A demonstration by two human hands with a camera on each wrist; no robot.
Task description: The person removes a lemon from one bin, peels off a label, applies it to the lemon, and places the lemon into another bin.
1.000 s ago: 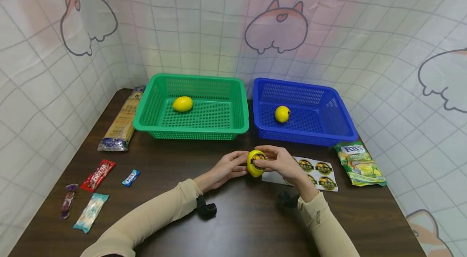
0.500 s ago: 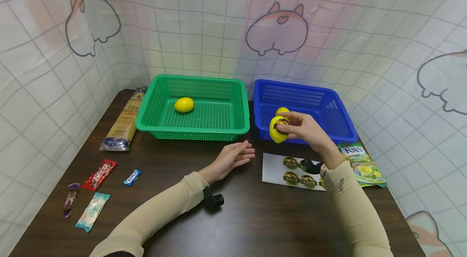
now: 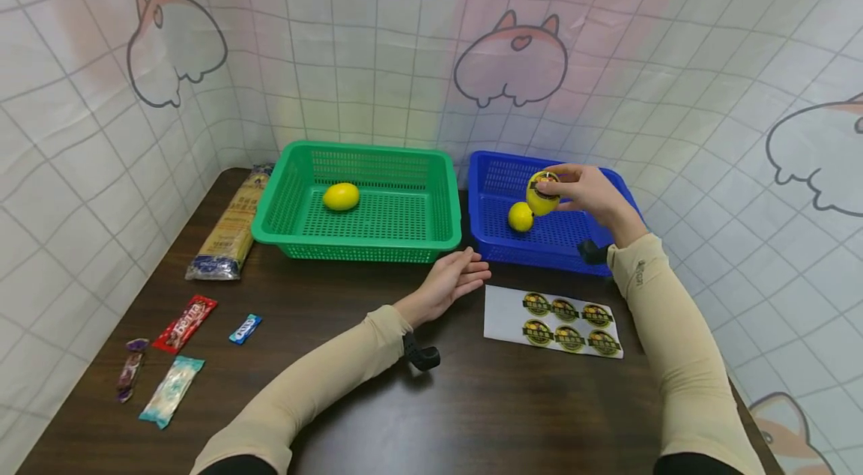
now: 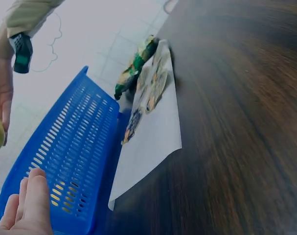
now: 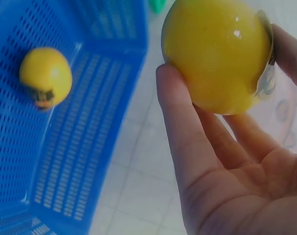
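Observation:
Over the blue basket (image 3: 499,249), my right hand (image 3: 588,194) pinches a yellow lemon (image 3: 543,199) that bears a round dark label. In the right wrist view the thumb lies on the label's side of this lemon (image 5: 214,54), and the fingers curl round its other side. A second labelled lemon (image 3: 521,216) sits inside the blue basket, below the held one. My left hand (image 3: 450,282) is empty near the basket's front left corner, its fingers fairly straight. A sheet of round stickers (image 3: 512,310) lies on the table in front of the blue basket.
At the left stands a green basket (image 3: 364,244) with one lemon (image 3: 341,196) in it. A long pasta-like packet (image 3: 232,228) lies beside it. Several wrapped sweets, among them a red bar (image 3: 185,323), lie at the table's left. A green bag (image 4: 137,66) lies past the sheet.
My right hand has carried the labelled lemon away from my left hand, up and right over the blue basket. The left hand has let go of it and shifted slightly right and forward.

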